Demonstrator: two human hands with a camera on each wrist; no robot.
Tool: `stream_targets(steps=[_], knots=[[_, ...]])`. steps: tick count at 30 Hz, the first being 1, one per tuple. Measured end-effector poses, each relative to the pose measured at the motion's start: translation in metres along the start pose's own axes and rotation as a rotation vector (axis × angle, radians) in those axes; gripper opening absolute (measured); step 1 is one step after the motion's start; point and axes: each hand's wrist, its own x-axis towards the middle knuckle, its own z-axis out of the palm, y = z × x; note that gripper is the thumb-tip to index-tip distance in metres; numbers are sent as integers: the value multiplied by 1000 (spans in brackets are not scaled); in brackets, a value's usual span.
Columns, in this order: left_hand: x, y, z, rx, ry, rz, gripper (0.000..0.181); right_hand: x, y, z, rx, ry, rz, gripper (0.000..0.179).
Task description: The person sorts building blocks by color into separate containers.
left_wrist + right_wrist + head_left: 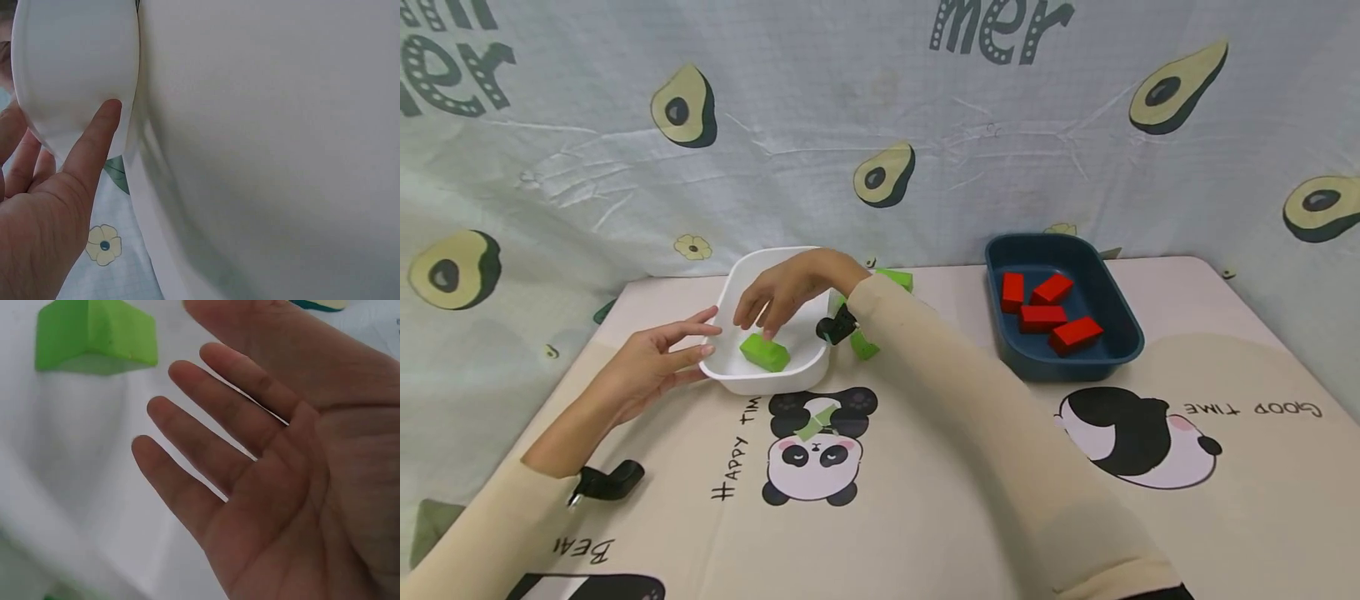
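Observation:
A white container (772,382) stands on the left part of the table with one green block (765,352) lying inside. My left hand (651,367) touches the container's left side with spread, nearly straight fingers. One fingertip presses on the outer wall (75,69) in the left wrist view. Over the container is my right hand (790,287), its fingers apart and slightly bent. The right wrist view shows the bare palm (269,506) with nothing in it, and a green block (97,337) a little beyond the fingertips.
Several more green blocks (895,279) lie to the right of the white container, partly hidden by the right forearm. A dark blue container (1067,369) with several red blocks (1042,319) stands at the right. A patterned sheet (790,108) hangs behind the table.

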Motion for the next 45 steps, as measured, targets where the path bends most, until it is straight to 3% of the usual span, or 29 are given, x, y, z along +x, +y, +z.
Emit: stream_targets(steps=[4,8,17,24,28,35,45], knots=[[-2,-2,-2,-35,-11,7,49,-14,0,-3,-276,66,-41,45],[-3,-3,-3,-22,-10,5,48,-33,3,0,-446,127,-111,39],[0,2,1,-5,1,-5,51,-99,23,26,-457,271,-253,30],[0,3,3,-6,9,-16,50,-143,47,54,-466,459,-180,27],[0,2,2,19,15,-15,51,-159,59,69,-446,516,-115,26],[-1,2,3,33,12,-19,51,-168,76,84,-446,569,-42,28],[-1,2,3,17,5,-8,49,-151,81,86,-474,648,16,30]])
